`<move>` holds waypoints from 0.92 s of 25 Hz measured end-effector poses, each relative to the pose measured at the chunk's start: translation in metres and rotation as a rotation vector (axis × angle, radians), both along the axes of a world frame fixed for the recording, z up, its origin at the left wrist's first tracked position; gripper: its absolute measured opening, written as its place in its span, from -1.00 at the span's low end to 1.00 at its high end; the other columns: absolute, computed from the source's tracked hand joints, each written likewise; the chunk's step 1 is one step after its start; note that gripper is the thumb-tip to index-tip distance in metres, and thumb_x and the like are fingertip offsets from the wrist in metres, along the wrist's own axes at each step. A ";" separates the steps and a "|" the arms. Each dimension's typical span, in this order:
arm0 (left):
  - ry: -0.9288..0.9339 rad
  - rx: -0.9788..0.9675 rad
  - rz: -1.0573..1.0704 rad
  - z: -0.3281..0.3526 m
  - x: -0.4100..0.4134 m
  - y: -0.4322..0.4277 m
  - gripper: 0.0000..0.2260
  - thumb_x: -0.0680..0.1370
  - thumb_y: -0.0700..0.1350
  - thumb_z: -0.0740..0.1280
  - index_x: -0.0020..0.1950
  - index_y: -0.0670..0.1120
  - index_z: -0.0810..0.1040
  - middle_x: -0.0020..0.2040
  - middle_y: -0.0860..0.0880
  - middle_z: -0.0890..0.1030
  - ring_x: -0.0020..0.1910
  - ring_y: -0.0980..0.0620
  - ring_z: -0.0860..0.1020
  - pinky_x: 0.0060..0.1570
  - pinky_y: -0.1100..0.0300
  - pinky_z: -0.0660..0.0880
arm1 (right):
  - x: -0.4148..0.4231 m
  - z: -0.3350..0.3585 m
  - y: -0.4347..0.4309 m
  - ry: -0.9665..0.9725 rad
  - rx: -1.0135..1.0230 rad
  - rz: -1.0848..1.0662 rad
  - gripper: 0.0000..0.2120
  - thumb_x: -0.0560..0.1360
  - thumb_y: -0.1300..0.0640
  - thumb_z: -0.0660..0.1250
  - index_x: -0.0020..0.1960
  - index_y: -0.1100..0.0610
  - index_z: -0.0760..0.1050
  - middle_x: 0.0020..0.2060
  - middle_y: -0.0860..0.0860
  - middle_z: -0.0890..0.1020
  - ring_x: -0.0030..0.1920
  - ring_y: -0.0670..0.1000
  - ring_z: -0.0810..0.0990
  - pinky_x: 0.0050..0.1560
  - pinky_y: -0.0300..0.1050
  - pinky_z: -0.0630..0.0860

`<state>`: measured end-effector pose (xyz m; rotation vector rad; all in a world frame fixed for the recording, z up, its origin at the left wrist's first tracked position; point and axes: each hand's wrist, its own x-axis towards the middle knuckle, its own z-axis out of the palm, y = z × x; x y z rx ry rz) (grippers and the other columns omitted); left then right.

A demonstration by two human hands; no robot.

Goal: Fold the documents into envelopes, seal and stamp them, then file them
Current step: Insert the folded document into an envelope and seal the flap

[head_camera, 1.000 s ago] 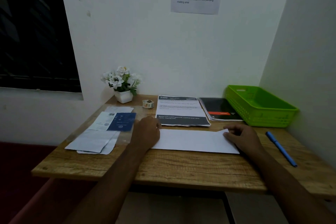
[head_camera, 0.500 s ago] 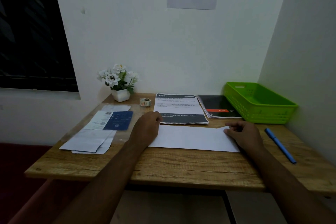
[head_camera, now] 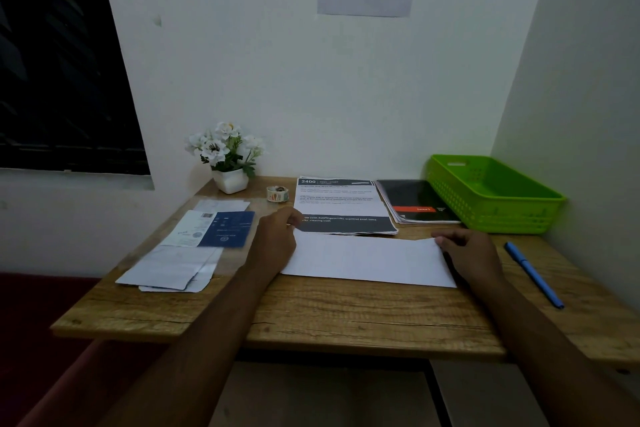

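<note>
Pinch of left hand (head_camera: 277, 240) and right hand (head_camera: 471, 253) at either end of one white sheet (head_camera: 367, 258); one pen (head_camera: 533, 275)

The scene is dim, with a slight green tint. The white wall (head_camera: 311, 80) is the brightest part; the window (head_camera: 52, 63) at the left is black. A soft shadow lies under the right hand (head_camera: 472, 253) on the white sheet (head_camera: 367, 260). Small print on the desk (head_camera: 346, 315) is blurred, and straight edges bend near the borders.
</note>
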<state>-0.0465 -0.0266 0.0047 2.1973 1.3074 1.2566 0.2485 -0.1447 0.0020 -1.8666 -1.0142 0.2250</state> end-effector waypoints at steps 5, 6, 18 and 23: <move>-0.127 -0.115 -0.003 -0.001 -0.003 0.005 -0.73 0.49 -0.47 0.17 0.02 -0.19 0.55 -0.08 -0.11 0.65 -0.10 0.06 0.57 -0.18 0.51 0.38 | 0.000 0.001 0.002 0.014 -0.008 -0.033 -0.83 0.54 0.14 0.34 0.09 0.09 0.66 0.06 0.08 0.68 0.07 0.08 0.58 0.18 0.13 0.49; -0.148 -0.148 -0.003 0.000 -0.003 0.006 -0.72 0.49 -0.46 0.17 0.01 -0.17 0.55 -0.09 -0.10 0.66 -0.09 0.06 0.58 -0.15 0.43 0.42 | -0.001 0.001 0.002 0.018 -0.008 -0.035 -0.83 0.55 0.15 0.33 0.09 0.09 0.65 0.06 0.07 0.68 0.08 0.08 0.58 0.18 0.14 0.49; -0.156 -0.218 -0.019 -0.002 -0.004 0.007 -0.77 0.44 -0.38 0.35 -0.10 -0.05 0.56 -0.13 -0.02 0.63 -0.14 0.08 0.58 -0.14 0.30 0.51 | -0.007 0.003 -0.007 0.071 0.001 0.017 -0.77 0.41 0.12 0.50 0.06 0.05 0.65 -0.11 0.01 0.67 -0.03 0.02 0.61 0.11 0.11 0.54; 0.051 -0.187 -0.006 -0.003 -0.001 0.005 -0.76 0.45 -0.31 0.39 -0.15 0.07 0.57 -0.21 0.23 0.49 -0.20 0.30 0.45 -0.27 0.51 0.28 | -0.010 0.007 -0.008 -0.013 -0.058 0.019 -0.76 0.36 0.07 0.54 0.01 0.00 0.65 -0.10 -0.03 0.66 -0.05 -0.02 0.58 0.10 0.05 0.51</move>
